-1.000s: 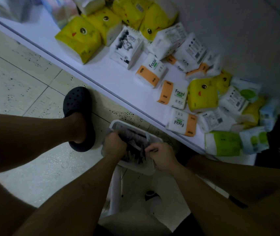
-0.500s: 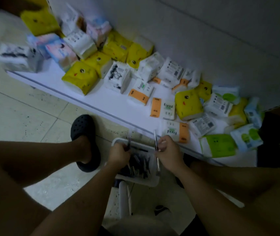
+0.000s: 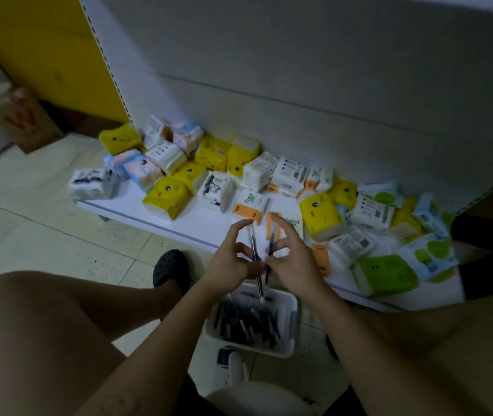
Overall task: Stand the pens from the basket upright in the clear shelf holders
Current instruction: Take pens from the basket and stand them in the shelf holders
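L fingers pinch 1 pen; R fingers pinch a 2nd pen, both upright, tips down over basket at 6 o'clock. Pens left in basket: too many to count. Holders not in view. Advice: keep pens parallel, lift clear of rim, look up for holders. Tissue packs on shelf at 12.

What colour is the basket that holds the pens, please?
White, seen best in the head view: the basket, pens inside.

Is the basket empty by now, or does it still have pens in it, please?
Not empty. The basket holds a heap of dark pens covering its floor; both hands hold pens above it.
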A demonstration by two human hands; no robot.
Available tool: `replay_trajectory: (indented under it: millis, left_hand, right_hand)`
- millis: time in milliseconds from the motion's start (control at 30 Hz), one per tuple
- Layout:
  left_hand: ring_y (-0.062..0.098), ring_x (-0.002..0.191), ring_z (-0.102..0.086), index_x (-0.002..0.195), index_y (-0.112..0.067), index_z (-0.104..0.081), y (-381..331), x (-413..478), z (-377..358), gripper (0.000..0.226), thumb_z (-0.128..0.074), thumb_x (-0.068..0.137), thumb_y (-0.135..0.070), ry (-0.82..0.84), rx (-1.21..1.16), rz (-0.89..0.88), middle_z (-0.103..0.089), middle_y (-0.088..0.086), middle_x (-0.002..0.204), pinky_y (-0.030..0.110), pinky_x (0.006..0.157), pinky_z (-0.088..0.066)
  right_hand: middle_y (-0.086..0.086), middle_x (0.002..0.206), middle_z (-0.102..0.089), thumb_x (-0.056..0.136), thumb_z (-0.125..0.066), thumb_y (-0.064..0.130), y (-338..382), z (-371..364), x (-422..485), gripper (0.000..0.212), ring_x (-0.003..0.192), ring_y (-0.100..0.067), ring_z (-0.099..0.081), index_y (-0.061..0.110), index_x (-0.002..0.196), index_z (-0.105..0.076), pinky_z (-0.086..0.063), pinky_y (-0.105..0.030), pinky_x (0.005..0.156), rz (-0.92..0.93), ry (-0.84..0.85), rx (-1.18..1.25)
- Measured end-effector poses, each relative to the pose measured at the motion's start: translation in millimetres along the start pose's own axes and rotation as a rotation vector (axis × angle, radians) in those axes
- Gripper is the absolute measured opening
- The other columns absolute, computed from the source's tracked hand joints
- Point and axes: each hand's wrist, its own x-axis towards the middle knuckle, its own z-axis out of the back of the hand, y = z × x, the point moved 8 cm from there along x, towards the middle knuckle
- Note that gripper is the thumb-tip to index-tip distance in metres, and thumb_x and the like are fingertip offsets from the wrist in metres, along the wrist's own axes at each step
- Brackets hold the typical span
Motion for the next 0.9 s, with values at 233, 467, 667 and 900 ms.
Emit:
replay_trajectory:
  millis: [233, 467, 667, 900]
  left_hand:
    - [0.023, 0.072, -0.070, 0.118, -0.033, -0.053, -107.1, 7.6, 14.8, 0.036, -0.062, 0.092, -0.009, -0.135, -0.023, -0.323, -0.061, -0.001, 0.078, 0.043, 0.061, -0.060]
    - [0.016, 0.072, -0.064, 0.103, -0.033, -0.061, -242.4, -13.2, 5.7, 0.037, -0.068, 0.084, -0.002, -0.100, 0.078, -0.616, -0.063, -0.003, 0.084, 0.037, 0.066, -0.058]
    - [0.025, 0.074, -0.068, 0.102, -0.023, -0.065, -358.5, -41.9, 1.2, 0.030, -0.070, 0.083, 0.000, -0.033, 0.073, -0.825, -0.068, 0.016, 0.089, 0.031, 0.062, -0.057]
    - [0.015, 0.075, -0.071, 0.104, -0.023, -0.063, -467.5, -55.7, -7.6, 0.026, -0.071, 0.084, -0.008, -0.061, 0.152, -0.986, -0.065, 0.003, 0.104, 0.026, 0.063, -0.058]
  right_hand:
    - [0.018, 0.086, -0.063, 0.094, -0.061, 0.018, 80.4, 54.7, -0.8, 0.055, 0.070, -0.010, -0.067, 0.065, 0.118, -0.047, -0.058, -0.043, 0.065, 0.254, -0.185, 0.066]
    - [0.025, 0.089, -0.056, 0.090, -0.066, 0.018, 182.3, 130.8, -19.7, 0.064, 0.071, -0.002, -0.063, 0.071, 0.116, -0.041, -0.049, -0.012, 0.062, 0.518, -0.358, 0.007]
    - [0.026, 0.089, -0.053, 0.090, -0.066, 0.018, 272.9, 202.6, -38.5, 0.046, 0.062, -0.007, -0.066, 0.053, 0.116, -0.051, -0.058, -0.039, 0.059, 0.670, -0.441, -0.004]
    - [0.000, 0.082, -0.066, 0.088, -0.069, 0.013, 348.2, 288.3, -45.4, 0.040, 0.071, -0.013, -0.070, 0.036, 0.117, -0.057, -0.059, -0.029, 0.055, 0.812, -0.534, 0.063]
